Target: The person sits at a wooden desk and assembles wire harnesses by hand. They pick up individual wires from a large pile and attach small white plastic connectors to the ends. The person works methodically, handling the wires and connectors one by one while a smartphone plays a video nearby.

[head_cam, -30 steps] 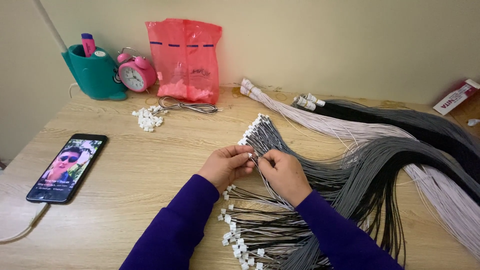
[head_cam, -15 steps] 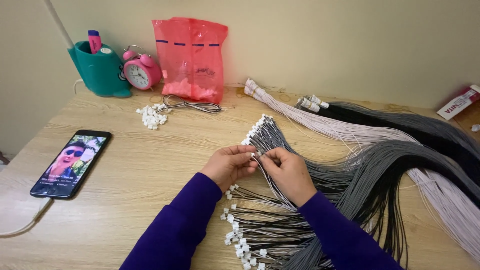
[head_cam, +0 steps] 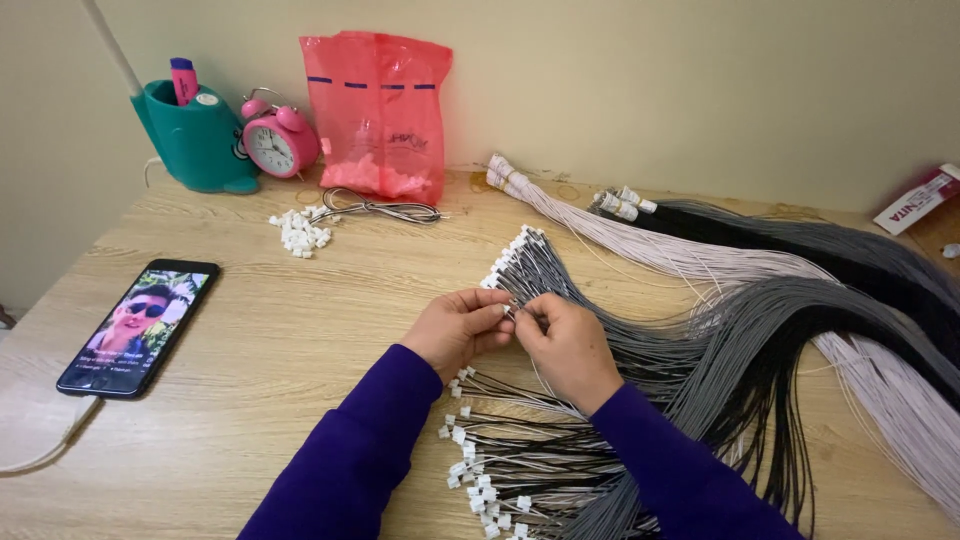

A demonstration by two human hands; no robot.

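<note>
Two hands meet at mid-tabletop (head_cam: 250, 330), a pale wood-grain surface against a plain cream wall: the left hand (head_cam: 462, 328) and right hand (head_cam: 566, 345) pinch one small white connector (head_cam: 507, 310) between fingertips, beside the fanned grey wires (head_cam: 620, 330). Behind stand a pink bag (head_cam: 378, 115), a pink alarm clock (head_cam: 279, 142) and a phone (head_cam: 138, 326).

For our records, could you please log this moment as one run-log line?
left hand: pinches white connector | right hand: pinches wire end | grey wire bundle: beneath hands | loose connectors: apart
</note>
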